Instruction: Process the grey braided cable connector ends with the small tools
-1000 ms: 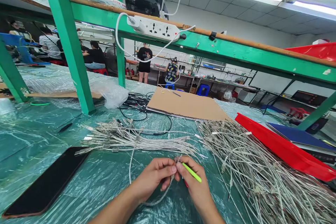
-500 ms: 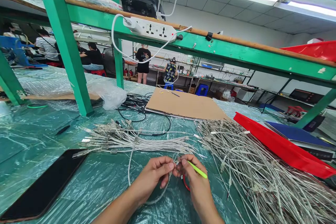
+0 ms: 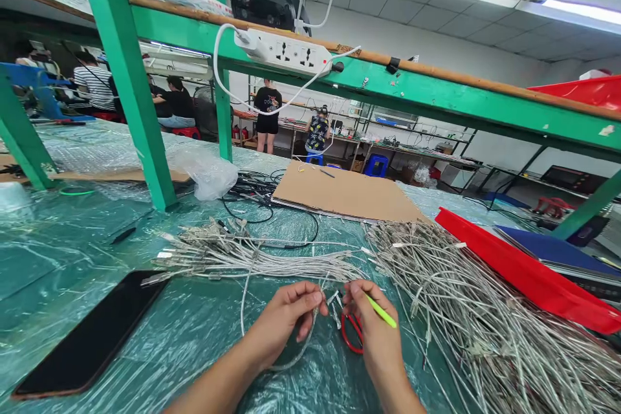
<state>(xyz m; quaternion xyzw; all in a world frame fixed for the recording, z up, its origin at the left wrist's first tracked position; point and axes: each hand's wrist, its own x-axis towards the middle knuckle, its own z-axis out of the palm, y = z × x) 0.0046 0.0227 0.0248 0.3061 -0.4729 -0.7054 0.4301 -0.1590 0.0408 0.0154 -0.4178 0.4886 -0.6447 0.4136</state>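
Observation:
Between the thumb and fingers of my left hand (image 3: 291, 312) is a thin whitish cable (image 3: 311, 328); it curves down and away below the hand, its tip poking up past my fingertips. My right hand (image 3: 377, 323) is closed around a slim yellow-green tool (image 3: 383, 314), whose working end is hidden by my fingers. A small gap separates the two hands. Red-handled scissors (image 3: 357, 350) lie partly under my right hand, and small whitish scraps (image 3: 334, 301) show beside them. Just beyond my hands lies a bundle of white cables (image 3: 291, 266).
A large heap of whitish cables (image 3: 485, 310) spreads on the right beside a red tray (image 3: 524, 272). A phone (image 3: 92, 336) lies at left. Cardboard (image 3: 349, 194) and black cables (image 3: 252, 187) lie farther back, beneath a green shelf frame (image 3: 412, 87) carrying a power strip (image 3: 286, 52). Several people are in the background.
My right hand has moved slightly right, away from my left hand, with the yellow-green tool. More of the red scissor handles and the whitish scraps now shows. My left hand still pinches the cable.

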